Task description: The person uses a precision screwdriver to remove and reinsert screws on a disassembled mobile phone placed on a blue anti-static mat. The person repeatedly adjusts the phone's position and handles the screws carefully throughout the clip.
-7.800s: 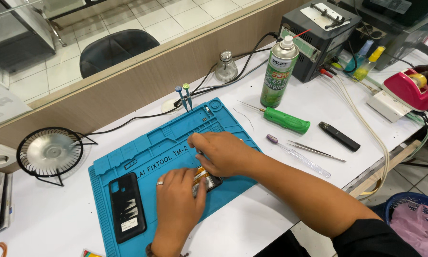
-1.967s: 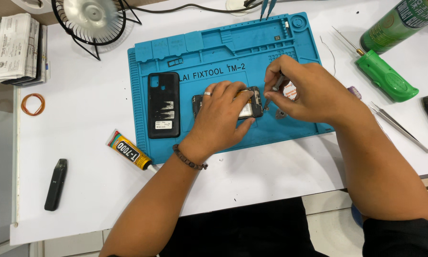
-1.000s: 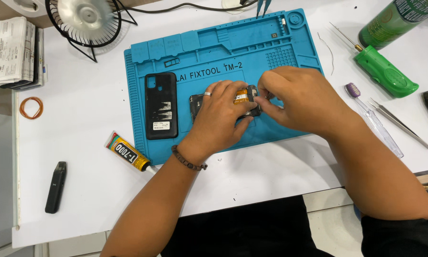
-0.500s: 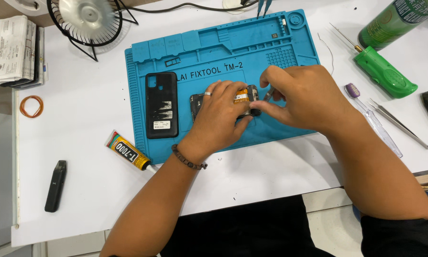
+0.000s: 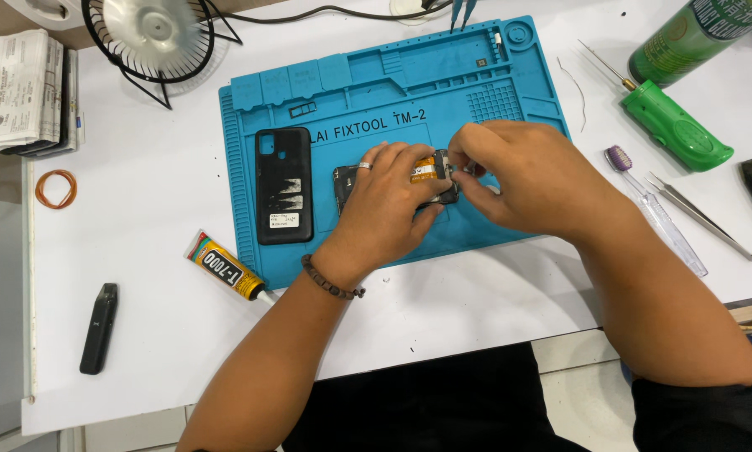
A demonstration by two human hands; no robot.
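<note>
Left hand [image 5: 384, 213], a ring on one finger and a bead bracelet at the wrist, lies palm-down over a small dark opened phone [image 5: 430, 180] at the middle of the blue silicone work mat [image 5: 376, 92]; its fingers are curled about the device and pin it to the mat, the thumb at the near edge. Right hand [image 5: 522, 180] meets it from the right, fingertips drawn together in a pinch at the device's upper right corner, beside an orange-yellow part that shows between the two hands. Whether the pinch holds a tool or a small part cannot be told, since the fingers hide it.

Left of the hands on the same mat: a black phone back cover [image 5: 283, 184], lying flat with its inner side up. Off the mat's near left corner: a yellow and black tube of adhesive [image 5: 224, 266], and farther left a slim black stick-shaped device [image 5: 98, 327]. Far left: an orange rubber band [image 5: 56, 187] and a stack of papers [image 5: 29, 92]. Behind the mat: a small desk fan [image 5: 152, 29].

Right of the mat, on the white table [image 5: 142, 335]: a clear-handled brush with purple bristles [image 5: 654, 209], metal tweezers [image 5: 698, 216], a green-handled screwdriver [image 5: 665, 125] and a green spray can [image 5: 694, 38].
</note>
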